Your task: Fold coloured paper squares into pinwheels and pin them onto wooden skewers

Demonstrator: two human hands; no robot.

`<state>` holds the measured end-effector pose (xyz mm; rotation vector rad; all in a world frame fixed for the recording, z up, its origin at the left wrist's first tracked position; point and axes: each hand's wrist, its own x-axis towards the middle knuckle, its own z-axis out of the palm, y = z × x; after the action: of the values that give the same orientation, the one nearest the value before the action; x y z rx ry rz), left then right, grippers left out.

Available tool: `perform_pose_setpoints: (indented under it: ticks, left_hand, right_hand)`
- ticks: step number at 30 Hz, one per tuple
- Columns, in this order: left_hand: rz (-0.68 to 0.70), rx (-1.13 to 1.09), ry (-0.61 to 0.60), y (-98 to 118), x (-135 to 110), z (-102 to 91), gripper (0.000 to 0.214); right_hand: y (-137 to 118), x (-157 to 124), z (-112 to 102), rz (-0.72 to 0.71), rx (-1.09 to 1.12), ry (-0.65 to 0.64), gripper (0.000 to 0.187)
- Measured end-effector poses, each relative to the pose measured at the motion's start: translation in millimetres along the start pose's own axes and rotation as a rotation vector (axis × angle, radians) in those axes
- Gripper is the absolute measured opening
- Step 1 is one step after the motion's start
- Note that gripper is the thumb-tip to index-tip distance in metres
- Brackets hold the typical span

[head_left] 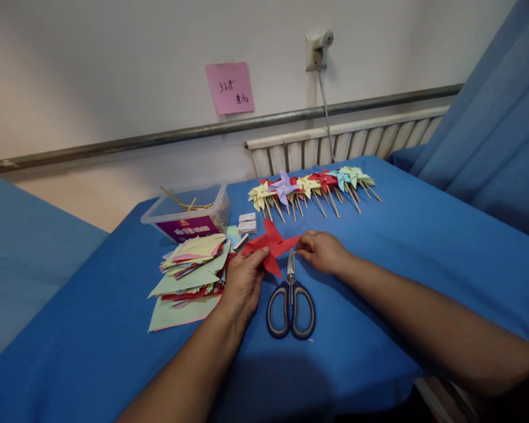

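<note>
A red paper pinwheel with folded blades is pinched between the thumb and fingers of my left hand. One blade points right and reaches the fingertips of my right hand. The right fingers are pressed together; a tiny light-coloured thing shows at their tips, too small to name. Scissors with dark blue handles lie on the table between my hands, blades pointing away from me and close to the right fingertips. Left of my left hand is a stack of coloured paper pieces, partly hidden by that hand.
A clear plastic box with thin sticks stands at the back left. Small white boxes sit beside it. Several finished pinwheels lie in a row along the back of the blue-covered table. Behind are a radiator and wall.
</note>
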<state>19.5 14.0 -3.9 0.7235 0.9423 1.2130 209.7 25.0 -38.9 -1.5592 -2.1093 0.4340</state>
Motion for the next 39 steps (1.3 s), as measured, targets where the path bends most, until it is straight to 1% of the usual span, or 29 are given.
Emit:
perform_pose_setpoints:
  ticks: [6, 10, 12, 15, 17, 21, 24, 29, 32, 35, 39]
  left_hand:
    - [0.002, -0.005, 0.009, 0, 2, -1.7, 0.020]
    - [-0.005, 0.006, 0.014, -1, 3, -2.7, 0.022]
    - [-0.006, 0.007, 0.013, -1, 3, -2.1, 0.022]
    - [0.002, 0.002, 0.010, 1, 2, -0.3, 0.019]
    - [0.000, 0.005, 0.008, 2, 1, 1.1, 0.018]
    - [-0.005, 0.005, 0.023, 2, 0, 2.7, 0.020]
    - [-0.019, 0.008, 0.020, 1, 1, 2.6, 0.022]
    - [-0.020, 0.020, 0.022, 2, 1, 2.7, 0.022]
    - [-0.010, 0.024, 0.034, 2, 0, 3.1, 0.021]
    - [-0.013, 0.022, 0.025, 2, 1, 2.2, 0.020]
    - [-0.016, 0.027, 0.002, 0, 2, 0.4, 0.020]
  right_hand:
    - [-6, 1, 5, -0.061, -0.159, -0.066, 0.014]
    - [-5, 2, 5, -0.059, -0.181, -0.069, 0.016]
    - [-3, 3, 6, -0.040, -0.132, -0.084, 0.016]
    - [2, 4, 8, -0.047, 0.045, -0.148, 0.014]
    - [5, 4, 9, -0.046, 0.142, -0.165, 0.011]
    - [10, 4, 11, 0.005, 0.200, -0.103, 0.004]
    - [11, 5, 10, 0.007, 0.212, -0.090, 0.004]
    - [10, 3, 3, 0.012, 0.147, -0.059, 0.006]
    - [5, -2, 0, -0.025, 0.122, -0.046, 0.004]
    - [-1, -6, 0, -0.063, 0.072, -0.072, 0.005]
    - [-6, -6, -3, -0.073, -0.038, -0.122, 0.007]
